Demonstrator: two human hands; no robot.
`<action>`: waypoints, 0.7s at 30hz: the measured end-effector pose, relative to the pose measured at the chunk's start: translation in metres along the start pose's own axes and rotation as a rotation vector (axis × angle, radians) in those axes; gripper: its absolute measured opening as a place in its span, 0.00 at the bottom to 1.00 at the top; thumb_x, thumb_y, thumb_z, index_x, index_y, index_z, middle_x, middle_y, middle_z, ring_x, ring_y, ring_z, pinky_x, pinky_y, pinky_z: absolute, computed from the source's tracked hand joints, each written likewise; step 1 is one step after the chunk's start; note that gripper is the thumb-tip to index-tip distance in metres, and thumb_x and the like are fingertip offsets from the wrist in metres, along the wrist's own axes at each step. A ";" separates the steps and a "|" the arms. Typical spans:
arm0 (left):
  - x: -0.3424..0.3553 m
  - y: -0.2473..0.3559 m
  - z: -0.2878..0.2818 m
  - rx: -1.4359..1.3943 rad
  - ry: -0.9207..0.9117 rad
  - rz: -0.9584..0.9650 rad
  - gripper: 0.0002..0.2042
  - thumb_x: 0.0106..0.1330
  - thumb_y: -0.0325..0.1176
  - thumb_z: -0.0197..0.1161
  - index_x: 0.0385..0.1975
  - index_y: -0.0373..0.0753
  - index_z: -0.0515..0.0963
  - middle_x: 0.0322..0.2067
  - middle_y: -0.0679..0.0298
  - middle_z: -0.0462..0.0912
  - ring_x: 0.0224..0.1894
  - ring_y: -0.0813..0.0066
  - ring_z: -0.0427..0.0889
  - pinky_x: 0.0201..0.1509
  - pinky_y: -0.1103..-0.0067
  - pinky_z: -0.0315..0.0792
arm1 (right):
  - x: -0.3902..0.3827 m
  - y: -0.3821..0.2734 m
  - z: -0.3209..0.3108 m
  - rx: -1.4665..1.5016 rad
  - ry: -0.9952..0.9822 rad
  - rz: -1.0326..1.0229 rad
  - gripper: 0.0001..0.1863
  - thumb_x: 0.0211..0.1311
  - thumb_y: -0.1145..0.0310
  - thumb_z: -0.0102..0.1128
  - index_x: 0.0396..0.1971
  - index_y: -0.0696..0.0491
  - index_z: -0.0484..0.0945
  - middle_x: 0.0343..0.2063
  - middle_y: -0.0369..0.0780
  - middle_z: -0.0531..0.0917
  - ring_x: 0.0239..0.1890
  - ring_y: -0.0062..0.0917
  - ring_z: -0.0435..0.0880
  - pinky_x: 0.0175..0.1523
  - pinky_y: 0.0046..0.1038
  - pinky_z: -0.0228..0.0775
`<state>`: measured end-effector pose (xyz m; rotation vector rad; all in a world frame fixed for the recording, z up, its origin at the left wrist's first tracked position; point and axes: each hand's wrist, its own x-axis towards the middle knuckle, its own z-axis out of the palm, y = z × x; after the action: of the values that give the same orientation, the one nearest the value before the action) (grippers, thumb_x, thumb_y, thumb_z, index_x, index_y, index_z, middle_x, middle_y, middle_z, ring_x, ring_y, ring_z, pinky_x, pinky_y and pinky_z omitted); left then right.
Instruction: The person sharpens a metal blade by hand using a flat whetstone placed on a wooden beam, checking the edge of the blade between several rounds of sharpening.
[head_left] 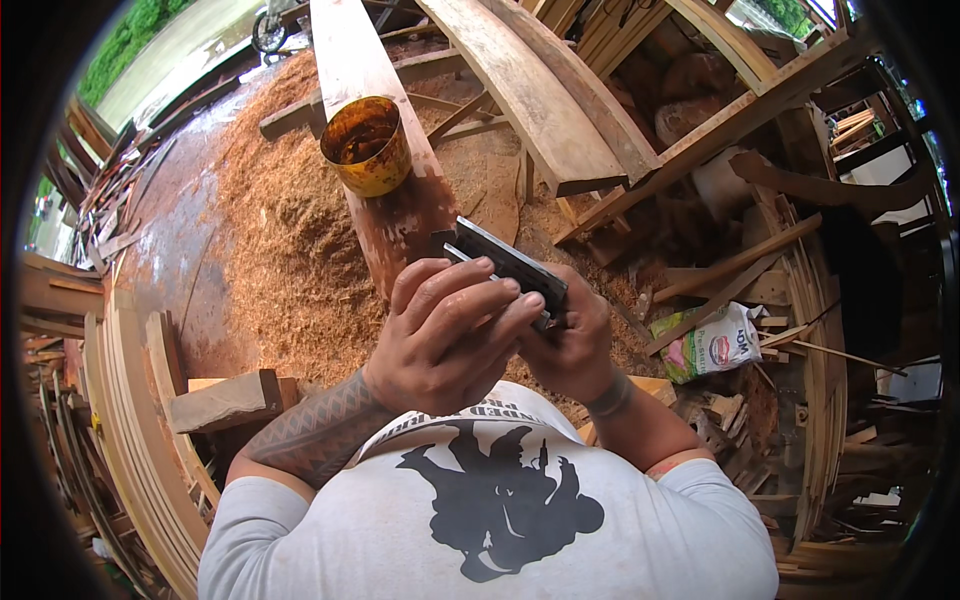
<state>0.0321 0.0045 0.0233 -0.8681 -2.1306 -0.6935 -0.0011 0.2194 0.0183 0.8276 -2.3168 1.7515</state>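
In front of my chest, both hands are raised around a flat, dark metal piece (508, 262) with bright straight edges; its exact kind I cannot make out. My right hand (575, 335) grips its near end, the thumb side against it. My left hand (445, 335) has its fingers bent together over the near left side, fingertips touching the metal. Part of the piece is hidden behind these fingers. Just beyond stands a yellow can (378, 182), stained brown inside, on a long plank (352, 50) with a wet reddish-brown near end.
Sawdust and shavings (280, 220) cover the ground left of the plank. Thick boards (545, 110) rest on supports at the far right. A white and green bag (705, 343) lies among wood scraps at right. Stacked strips (125, 400) and a wood block (228, 402) are at left.
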 end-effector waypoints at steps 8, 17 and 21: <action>0.001 0.001 -0.002 0.011 -0.105 0.012 0.27 0.63 0.32 0.75 0.65 0.41 0.87 0.65 0.58 0.84 0.71 0.54 0.82 0.76 0.52 0.69 | 0.002 0.001 -0.003 -0.100 0.008 -0.111 0.28 0.70 0.66 0.79 0.66 0.56 0.82 0.48 0.50 0.93 0.47 0.45 0.97 0.49 0.40 0.89; 0.006 -0.003 -0.011 0.024 -0.103 -0.072 0.29 0.61 0.43 0.82 0.62 0.41 0.88 0.62 0.56 0.85 0.69 0.48 0.82 0.74 0.49 0.72 | 0.002 -0.004 -0.002 -0.108 0.012 -0.186 0.27 0.71 0.71 0.78 0.67 0.58 0.81 0.48 0.51 0.93 0.46 0.44 0.97 0.49 0.39 0.88; 0.002 -0.004 -0.012 0.033 -0.103 -0.043 0.28 0.61 0.43 0.82 0.62 0.41 0.88 0.61 0.56 0.87 0.67 0.48 0.84 0.72 0.50 0.73 | 0.001 -0.005 -0.003 -0.102 -0.008 -0.153 0.27 0.71 0.72 0.78 0.67 0.59 0.81 0.48 0.52 0.93 0.46 0.44 0.97 0.49 0.40 0.88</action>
<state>0.0331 -0.0051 0.0315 -0.8584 -2.2517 -0.6462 -0.0005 0.2209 0.0236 0.9665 -2.2592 1.5583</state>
